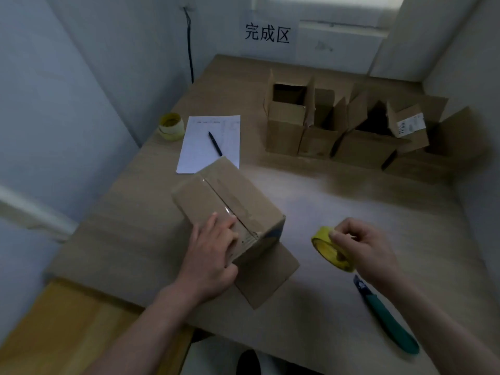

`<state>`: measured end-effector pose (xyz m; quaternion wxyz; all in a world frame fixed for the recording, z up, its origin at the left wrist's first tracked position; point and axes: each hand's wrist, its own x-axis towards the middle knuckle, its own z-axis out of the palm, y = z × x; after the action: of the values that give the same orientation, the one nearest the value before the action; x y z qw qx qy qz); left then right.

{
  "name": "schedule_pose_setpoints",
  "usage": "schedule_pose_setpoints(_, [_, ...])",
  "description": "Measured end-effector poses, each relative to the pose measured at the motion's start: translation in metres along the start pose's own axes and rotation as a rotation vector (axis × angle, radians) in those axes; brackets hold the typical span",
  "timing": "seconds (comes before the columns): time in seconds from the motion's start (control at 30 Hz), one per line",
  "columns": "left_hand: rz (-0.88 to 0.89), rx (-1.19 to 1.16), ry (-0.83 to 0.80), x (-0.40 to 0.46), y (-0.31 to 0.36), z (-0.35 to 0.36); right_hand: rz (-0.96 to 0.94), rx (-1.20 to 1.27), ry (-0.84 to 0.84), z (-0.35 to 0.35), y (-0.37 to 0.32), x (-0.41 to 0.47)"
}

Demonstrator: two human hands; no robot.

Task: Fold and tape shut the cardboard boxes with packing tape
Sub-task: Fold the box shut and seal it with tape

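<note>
Both hands forward — left hand flat, fingers straight; right hand curled, pinching.

Closed brown cardboard box on the table, clear tape along its top seam, yellow tape roll held just right, open-flapped boxes behind

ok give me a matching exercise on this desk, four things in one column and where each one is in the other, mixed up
Things:
1. pen
2. utility knife
3. tape roll
4. closed box

Places:
A. under the left hand
B. gripped in the right hand
C. lying on the sheet of paper
D. on the table beside the right forearm

Pairs: 1-C, 2-D, 3-B, 4-A
</note>
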<state>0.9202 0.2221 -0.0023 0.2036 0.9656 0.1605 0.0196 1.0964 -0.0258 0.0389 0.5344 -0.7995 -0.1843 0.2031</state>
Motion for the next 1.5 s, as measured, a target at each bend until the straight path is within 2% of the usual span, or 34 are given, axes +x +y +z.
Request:
schedule_pose_setpoints(0.1, [-0.097, 0.011, -0.030, 0.000, -0.010, -0.024, -0.025, -0.200, -0.376, 0.024, -0.024, -0.003])
schedule_pose_setpoints(0.17, [-0.077, -0.054, 0.054, -0.007, -0.005, -0.029, -0.051, -0.302, -0.513, 0.043, -0.038, -0.007])
schedule_pose_setpoints(0.23, [-0.048, -0.329, 0.192, -0.022, 0.008, -0.029, -0.074, -0.336, -0.583, 0.061, -0.049, -0.011])
schedule_pose_setpoints(0.27, [-0.075, -0.530, 0.194, -0.030, 0.015, -0.027, -0.084, -0.335, -0.614, 0.068, -0.055, -0.012])
schedule_pose_setpoints(0.37, [-0.230, -1.059, -0.018, -0.047, 0.025, -0.016, -0.106, -0.321, -0.730, 0.082, -0.067, -0.016])
schedule_pose_setpoints(0.43, [-0.304, -1.166, -0.081, -0.054, 0.023, -0.007, -0.115, -0.338, -0.789, 0.088, -0.071, -0.017])
schedule_pose_setpoints(0.63, [-0.362, -1.271, -0.013, -0.067, 0.020, 0.006, -0.116, -0.401, -0.894, 0.097, -0.069, -0.017])
schedule_pose_setpoints(0.83, [-0.394, -1.285, 0.067, -0.065, 0.024, 0.006, -0.110, -0.444, -0.912, 0.098, -0.065, -0.009])
schedule_pose_setpoints(1.03, [-0.559, -1.321, 0.059, -0.059, 0.033, 0.010, -0.082, -0.532, -0.919, 0.095, -0.062, -0.002])
schedule_pose_setpoints(1.13, [-0.616, -1.260, 0.135, -0.056, 0.035, 0.012, -0.103, -0.583, -0.883, 0.094, -0.058, -0.001])
schedule_pose_setpoints(1.23, [-0.645, -1.199, 0.268, -0.054, 0.035, 0.010, 0.009, -0.403, -0.872, 0.085, -0.054, 0.003])
schedule_pose_setpoints(1.3, [-0.666, -1.188, 0.329, -0.056, 0.034, 0.008, 0.091, -0.223, -0.937, 0.067, -0.054, 0.010])
schedule_pose_setpoints(1.37, [-0.723, -1.192, 0.403, -0.059, 0.031, 0.005, 0.082, -0.164, -0.940, 0.043, -0.052, 0.022])
schedule_pose_setpoints(1.43, [-0.782, -1.169, 0.513, -0.062, 0.023, 0.003, -0.019, -0.342, -0.800, 0.024, -0.048, 0.036])
schedule_pose_setpoints(1.5, [-0.775, -1.072, 0.576, -0.060, 0.018, 0.002, -0.237, -0.734, -0.582, 0.015, -0.044, 0.050])
